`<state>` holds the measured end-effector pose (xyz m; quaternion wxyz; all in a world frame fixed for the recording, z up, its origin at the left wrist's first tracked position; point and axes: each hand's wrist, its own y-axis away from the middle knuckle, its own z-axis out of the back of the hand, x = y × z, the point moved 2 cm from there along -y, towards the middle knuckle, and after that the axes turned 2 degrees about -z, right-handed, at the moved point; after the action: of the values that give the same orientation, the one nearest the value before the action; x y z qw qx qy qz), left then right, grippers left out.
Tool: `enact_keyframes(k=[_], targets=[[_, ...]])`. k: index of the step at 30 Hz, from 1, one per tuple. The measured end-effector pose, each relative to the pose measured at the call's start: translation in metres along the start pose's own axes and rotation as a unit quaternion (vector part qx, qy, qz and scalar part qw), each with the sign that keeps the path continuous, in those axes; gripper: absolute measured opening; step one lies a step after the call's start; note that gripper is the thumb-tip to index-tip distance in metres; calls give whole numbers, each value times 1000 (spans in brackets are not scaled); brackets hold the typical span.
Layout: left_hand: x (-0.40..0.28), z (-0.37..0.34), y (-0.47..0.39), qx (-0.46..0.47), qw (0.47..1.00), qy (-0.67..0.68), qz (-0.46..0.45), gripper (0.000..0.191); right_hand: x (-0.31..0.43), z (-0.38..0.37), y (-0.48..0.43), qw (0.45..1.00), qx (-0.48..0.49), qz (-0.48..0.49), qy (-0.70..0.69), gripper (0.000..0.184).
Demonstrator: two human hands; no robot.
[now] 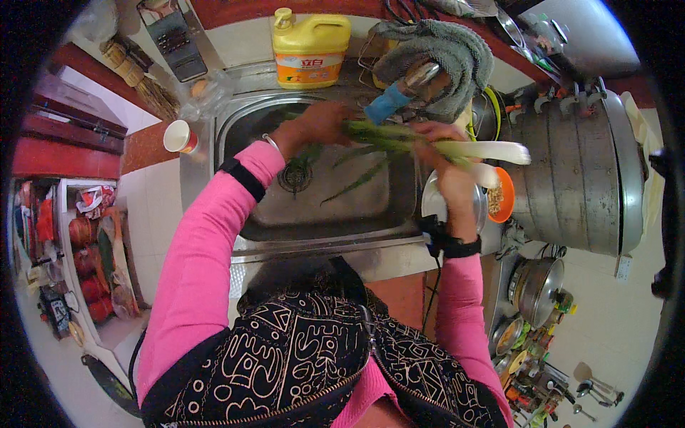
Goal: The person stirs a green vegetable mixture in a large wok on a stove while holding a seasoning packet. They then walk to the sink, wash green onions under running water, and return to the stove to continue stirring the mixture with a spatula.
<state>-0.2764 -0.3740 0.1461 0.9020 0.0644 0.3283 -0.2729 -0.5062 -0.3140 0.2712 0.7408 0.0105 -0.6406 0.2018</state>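
Note:
Several large scallions point(393, 138) stretch sideways above the stainless steel sink basin point(321, 216), under a tap with a blue sleeve point(386, 104). My left hand point(324, 125) is closed around their green leaf end. Near the white stalks, my right hand point(449, 166) grips the bunch, slightly blurred. The thick white ends stick out to the right past my fingers. Some loose green leaves hang or lie in the basin, partly over the drain strainer point(295, 176). Whether water runs from the tap I cannot tell.
Behind the basin stand a yellow detergent jug point(310, 51) and a grey towel point(463, 69). A paper cup point(179, 137) sits on the left rim. To the right are a metal bowl point(432, 199), an orange bowl point(508, 195) with chopped food, and a tall stacked steamer point(567, 171).

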Motion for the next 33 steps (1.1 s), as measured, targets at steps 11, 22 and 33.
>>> enact_keyframes(k=[11,22,33], targets=[[165,-96,109,-70,995,-27,73,27,74,84,9,987,-96,123,-43,21],[106,-60,119,-6,969,-118,216,70,5,40,12,988,-157,-9,-7,20],[-80,-12,12,-229,973,-19,31,50,-45,-37,1,965,-195,-97,-143,12]])
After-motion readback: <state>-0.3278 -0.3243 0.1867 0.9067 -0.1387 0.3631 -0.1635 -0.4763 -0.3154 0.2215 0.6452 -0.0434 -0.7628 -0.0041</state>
